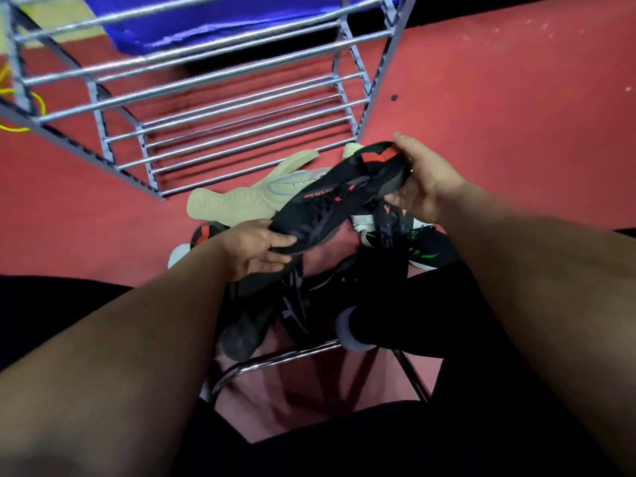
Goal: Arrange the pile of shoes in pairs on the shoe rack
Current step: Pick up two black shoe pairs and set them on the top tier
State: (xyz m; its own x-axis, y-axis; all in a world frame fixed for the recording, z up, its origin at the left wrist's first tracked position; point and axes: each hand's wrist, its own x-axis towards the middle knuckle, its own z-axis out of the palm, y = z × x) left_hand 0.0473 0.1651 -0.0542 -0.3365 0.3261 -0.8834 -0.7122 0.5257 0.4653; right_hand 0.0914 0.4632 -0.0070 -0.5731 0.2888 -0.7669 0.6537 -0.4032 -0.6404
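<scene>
A black shoe with red accents (pixel 339 197) is held above the pile, lying slantwise. My right hand (pixel 420 180) grips its heel end at the upper right. My left hand (pixel 261 247) holds its toe end at the lower left. Below lies the pile: a pale green shoe sole-up (pixel 241 197), a black shoe with green stripes (pixel 426 249), a second black shoe with a red heel patch (pixel 203 234), and dark shoes (pixel 254 311) nearer me. The grey metal shoe rack (pixel 220 108) stands beyond the pile, its bar shelves bare.
Red floor surrounds the pile. A chrome chair frame (pixel 275 359) sits under me, between my dark-trousered legs. A blue sheet (pixel 213 25) lies behind the rack. A yellow cord (pixel 20 108) shows at the far left.
</scene>
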